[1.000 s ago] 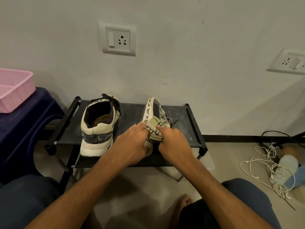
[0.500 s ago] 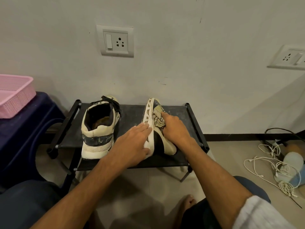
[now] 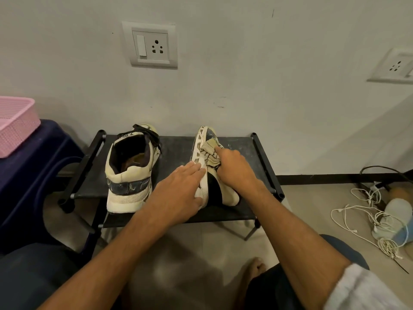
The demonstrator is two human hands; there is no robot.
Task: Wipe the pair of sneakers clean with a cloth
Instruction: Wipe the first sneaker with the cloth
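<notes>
Two cream and dark sneakers sit on a low black rack (image 3: 176,151). The left sneaker (image 3: 128,173) stands upright, heel toward me. The right sneaker (image 3: 206,135) is tipped on its side, its white sole facing left. My left hand (image 3: 178,191) lies flat against that sole near the heel, fingers straight. My right hand (image 3: 232,168) grips a crumpled beige cloth (image 3: 209,151) and presses it onto the shoe's upper near the toe.
A pink basket (image 3: 15,124) rests on a dark blue stool (image 3: 33,171) at the left. White tangled cables (image 3: 368,220) and a bluish object lie on the floor at the right. A wall with two sockets stands right behind the rack. My knees and one foot show below.
The cloth and my right hand have slid from the shoe's heel end up toward its toe. My left hand flattened against the sole and stays there.
</notes>
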